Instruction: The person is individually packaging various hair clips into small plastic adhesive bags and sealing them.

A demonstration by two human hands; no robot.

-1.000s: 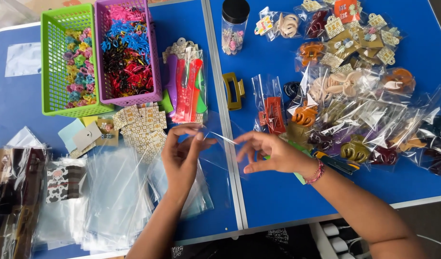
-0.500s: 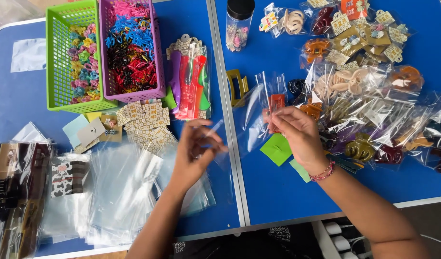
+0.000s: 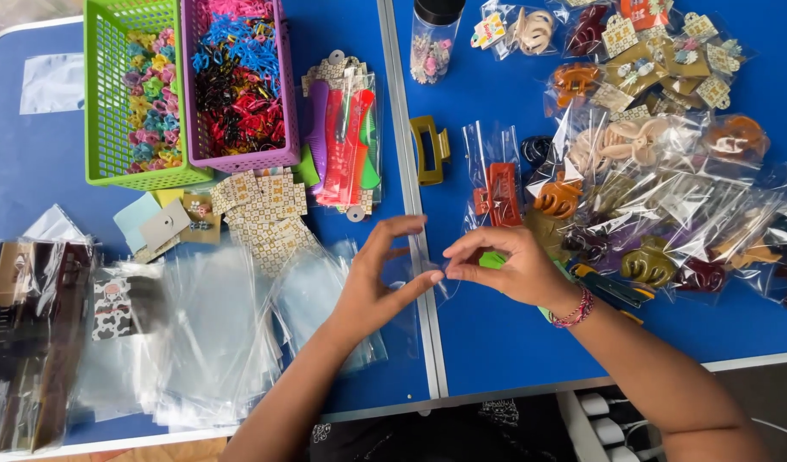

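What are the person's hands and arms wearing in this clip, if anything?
Both forearms are bare, with no sleeves or gloves in view. The right hand has a beaded bracelet in pink and red tones at the wrist. The left hand shows no bracelet, watch or ring.

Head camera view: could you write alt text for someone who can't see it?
Two hands, left hand and right hand, pinch a small clear plastic bag between them above a blue table. Green basket and purple basket of hair ties sit behind, with bagged hair clips at right.
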